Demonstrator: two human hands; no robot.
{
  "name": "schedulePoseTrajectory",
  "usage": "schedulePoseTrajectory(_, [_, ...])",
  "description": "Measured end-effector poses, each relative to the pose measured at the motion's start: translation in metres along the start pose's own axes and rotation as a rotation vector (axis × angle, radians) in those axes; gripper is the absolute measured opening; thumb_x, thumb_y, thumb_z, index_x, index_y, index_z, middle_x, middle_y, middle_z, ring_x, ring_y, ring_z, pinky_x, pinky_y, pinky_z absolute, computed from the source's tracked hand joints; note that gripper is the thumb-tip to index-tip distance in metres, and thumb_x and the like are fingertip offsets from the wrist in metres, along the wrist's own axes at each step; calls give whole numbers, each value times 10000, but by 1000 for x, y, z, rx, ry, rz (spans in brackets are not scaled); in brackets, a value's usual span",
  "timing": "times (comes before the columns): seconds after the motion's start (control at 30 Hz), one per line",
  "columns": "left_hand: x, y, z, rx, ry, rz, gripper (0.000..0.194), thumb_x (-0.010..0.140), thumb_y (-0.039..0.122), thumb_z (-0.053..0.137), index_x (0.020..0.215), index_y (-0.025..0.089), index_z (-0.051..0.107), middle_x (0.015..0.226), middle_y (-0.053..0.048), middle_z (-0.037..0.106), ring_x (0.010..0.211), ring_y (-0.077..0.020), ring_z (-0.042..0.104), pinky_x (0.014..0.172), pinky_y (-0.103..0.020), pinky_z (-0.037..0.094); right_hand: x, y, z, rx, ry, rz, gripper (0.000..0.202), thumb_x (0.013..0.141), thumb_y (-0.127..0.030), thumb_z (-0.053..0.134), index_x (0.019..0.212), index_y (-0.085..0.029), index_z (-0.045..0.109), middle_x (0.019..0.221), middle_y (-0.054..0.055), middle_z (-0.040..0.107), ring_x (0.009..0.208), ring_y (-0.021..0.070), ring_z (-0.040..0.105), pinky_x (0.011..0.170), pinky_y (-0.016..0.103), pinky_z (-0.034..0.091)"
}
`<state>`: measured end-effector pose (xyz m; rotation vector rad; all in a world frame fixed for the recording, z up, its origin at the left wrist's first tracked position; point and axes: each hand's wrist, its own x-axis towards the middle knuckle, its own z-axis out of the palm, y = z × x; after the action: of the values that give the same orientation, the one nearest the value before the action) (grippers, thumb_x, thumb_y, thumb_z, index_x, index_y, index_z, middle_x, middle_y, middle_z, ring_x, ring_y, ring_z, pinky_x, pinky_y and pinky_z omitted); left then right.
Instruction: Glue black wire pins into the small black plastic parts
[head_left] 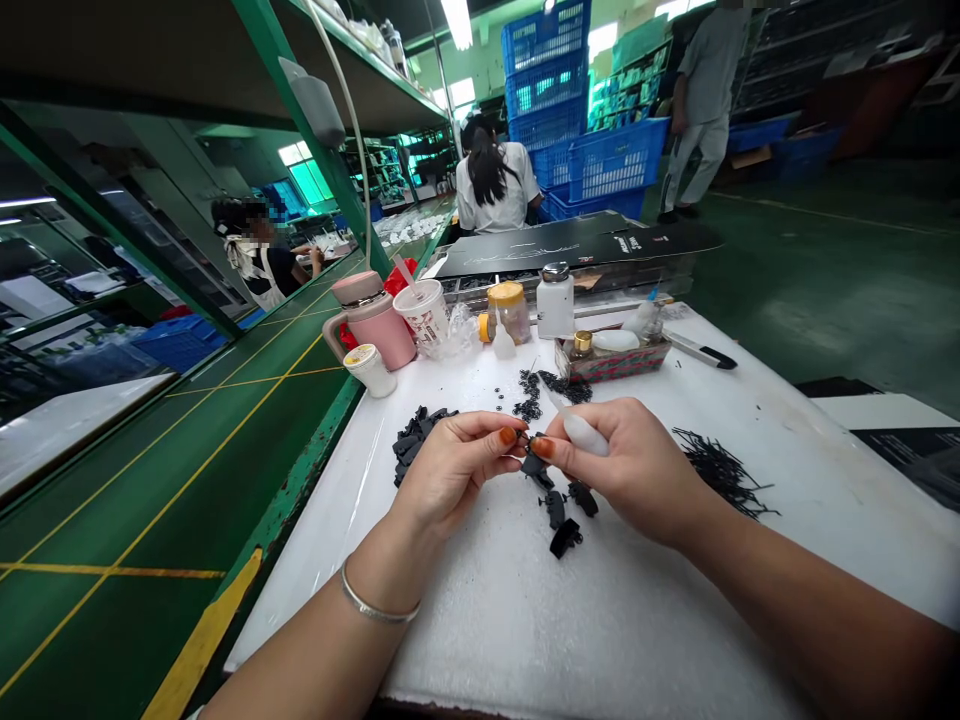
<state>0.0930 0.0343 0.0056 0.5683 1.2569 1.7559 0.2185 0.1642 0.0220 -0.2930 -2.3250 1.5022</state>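
the left hand (446,470) pinched a small black plastic part (525,437) just left of the right hand (641,465), whose grip closed on a translucent white squeeze bottle (585,434), nozzle pointing away.

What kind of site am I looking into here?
Probably a factory assembly floor: stacked blue crates, a long green workbench with yellow lines, and small black parts heaped on the white table.
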Motion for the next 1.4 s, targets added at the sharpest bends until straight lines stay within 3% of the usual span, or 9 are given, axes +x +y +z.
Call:
schedulePoseTrajectory(0.27, [0,0,0,12,3,11,126,708,205,749,803,126,724,724,-37,672,633,-76,592,593,-158,489,3,1,0,73,-22,59,288,781,-370,608,617,-133,599,498,-17,479,481,92,403,449,228,274])
schedulePoseTrajectory(0.57, [1,0,0,9,8,-7,130,699,216,756,802,142,728,754,-39,686,635,-77,611,622,-167,513,7,7,-3,660,-182,319,293,759,-315,639,594,-152,459,487,-46,404,443,55,288,433,219,198])
schedulePoseTrajectory(1.07, [0,1,1,17,6,-12,152,703,229,753,811,126,725,737,-44,673,662,-86,615,613,-161,506,6,7,-3,786,-223,395,255,711,-264,660,613,-145,456,500,-41,409,458,53,294,429,199,189])
schedulePoseTrajectory(1.17, [0,0,0,19,9,-9,164,699,235,756,816,125,724,736,-47,673,671,-95,616,624,-173,504,6,7,-3,734,-225,369,279,715,-290,663,603,-148,450,501,-42,406,459,56,292,430,204,192])
schedulePoseTrajectory(1.27, [-1,1,1,18,14,-3,170,688,239,763,814,132,723,715,-42,670,655,-98,610,629,-190,504,5,6,-1,543,-201,250,317,761,-352,638,586,-151,466,487,-43,395,463,69,307,443,220,219])
schedulePoseTrajectory(1.4, [-2,3,1,10,21,7,174,664,224,780,804,142,720,728,-38,674,638,-94,605,605,-181,491,0,1,0,89,0,-8,322,807,-372,598,585,-152,517,507,-31,423,490,88,354,470,238,262])
